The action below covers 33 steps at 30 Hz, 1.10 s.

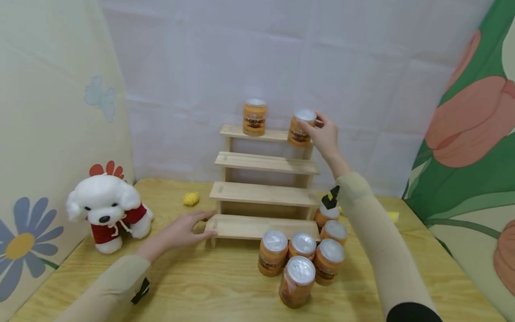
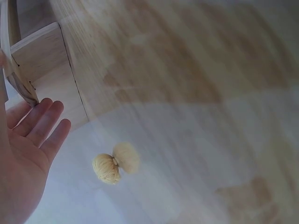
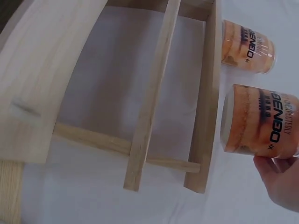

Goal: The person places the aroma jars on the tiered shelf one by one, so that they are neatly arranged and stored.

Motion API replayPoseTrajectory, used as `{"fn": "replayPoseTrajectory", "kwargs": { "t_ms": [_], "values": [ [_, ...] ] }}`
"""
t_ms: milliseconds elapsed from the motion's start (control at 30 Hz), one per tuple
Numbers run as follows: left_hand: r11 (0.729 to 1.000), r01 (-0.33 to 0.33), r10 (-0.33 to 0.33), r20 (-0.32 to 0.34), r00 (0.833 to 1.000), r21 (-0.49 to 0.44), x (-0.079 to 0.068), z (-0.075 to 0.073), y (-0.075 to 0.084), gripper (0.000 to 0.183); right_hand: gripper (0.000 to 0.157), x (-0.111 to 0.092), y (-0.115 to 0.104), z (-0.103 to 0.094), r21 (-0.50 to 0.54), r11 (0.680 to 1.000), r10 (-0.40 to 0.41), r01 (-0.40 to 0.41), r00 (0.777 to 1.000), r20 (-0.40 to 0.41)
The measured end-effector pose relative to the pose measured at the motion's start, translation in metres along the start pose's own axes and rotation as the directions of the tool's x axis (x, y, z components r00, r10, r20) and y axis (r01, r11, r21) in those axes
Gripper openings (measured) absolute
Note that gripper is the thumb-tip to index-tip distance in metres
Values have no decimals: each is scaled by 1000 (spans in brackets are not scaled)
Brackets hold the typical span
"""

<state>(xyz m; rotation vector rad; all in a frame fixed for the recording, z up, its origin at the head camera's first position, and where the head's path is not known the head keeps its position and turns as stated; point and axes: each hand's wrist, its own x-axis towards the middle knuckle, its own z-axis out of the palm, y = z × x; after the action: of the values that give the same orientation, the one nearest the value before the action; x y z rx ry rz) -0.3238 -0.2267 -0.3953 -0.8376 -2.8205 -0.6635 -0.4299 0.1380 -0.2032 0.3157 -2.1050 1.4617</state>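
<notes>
A wooden stepped shelf point(image 1: 263, 194) stands on the table. My right hand point(image 1: 327, 136) holds an orange can point(image 1: 299, 134) with a silver lid by its side, at the right end of the top step. The right wrist view shows a narrow gap between this held can point(image 3: 259, 121) and the top board point(image 3: 208, 93). Another orange can point(image 1: 254, 118) stands upright on the left part of that step. My left hand point(image 1: 185, 231) grips the left end of the lowest step point(image 1: 261, 226), thumb toward the front. In the left wrist view its other fingers point(image 2: 56, 137) are fairly straight.
Several orange cans point(image 1: 297, 286) cluster at the shelf's front right corner. A black-topped object point(image 1: 331, 199) rises near the rearmost one. On the left sit a white plush dog point(image 1: 106, 201) in red and a yellow yarn ball point(image 1: 191, 199). A white cloth point(image 1: 273, 58) hangs behind.
</notes>
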Motion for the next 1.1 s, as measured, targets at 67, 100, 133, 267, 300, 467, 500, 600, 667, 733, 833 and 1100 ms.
{"fn": "replayPoseTrajectory", "kwargs": {
  "t_ms": [67, 100, 133, 267, 300, 467, 500, 600, 667, 733, 833, 1100],
  "values": [
    [1000, -9, 9, -5, 1000, 0, 0, 1, 1, 70, 58, 3, 1, 4, -12, 1000, 8, -8, 1000, -2],
    [1000, -13, 13, -4, 1000, 0, 0, 2, 1, 70, 58, 4, 1, 5, -20, 1000, 10, -10, 1000, -1],
    [1000, -18, 18, -5, 1000, 0, 1, 3, 2, 70, 57, 5, 1, 7, -27, 1000, 8, -8, 1000, 0],
    [1000, -14, 14, -3, 1000, -5, 0, 3, 4, 70, 58, 9, 2, 12, -50, 999, 15, -14, 1000, 11],
    [1000, -13, 13, -1, 1000, -5, 0, 3, 5, 70, 60, 10, 2, 13, -47, 999, 20, -19, 1000, 8],
    [1000, 7, -7, 4, 1000, -8, -1, 2, 6, 71, 64, 14, 5, 17, -49, 999, -2, 1, 1000, -9],
    [1000, 4, -4, 3, 1000, -7, -1, 2, 6, 71, 62, 14, 5, 18, -61, 998, -20, 20, 1000, -8],
    [1000, 7, -7, -2, 1000, -13, -1, 1, 5, 71, 59, 14, 5, 18, -156, 985, -69, 71, 997, 19],
    [1000, 6, -6, -5, 1000, -12, -1, 0, 5, 71, 62, 12, 4, 16, -218, 972, -83, 92, 995, 51],
    [1000, 7, -7, -7, 1000, -15, -1, 0, 4, 71, 68, 10, 5, 14, -270, 957, -83, 108, 991, 101],
    [1000, -10, 10, -13, 1000, -11, -1, -1, 2, 69, 82, 7, 8, 11, -280, 954, -51, 105, 980, 193],
    [999, -37, 37, -30, 999, 7, -5, -1, 2, 67, 88, 3, 25, 18, -122, 992, 57, -23, 959, 278]
  ]
}}
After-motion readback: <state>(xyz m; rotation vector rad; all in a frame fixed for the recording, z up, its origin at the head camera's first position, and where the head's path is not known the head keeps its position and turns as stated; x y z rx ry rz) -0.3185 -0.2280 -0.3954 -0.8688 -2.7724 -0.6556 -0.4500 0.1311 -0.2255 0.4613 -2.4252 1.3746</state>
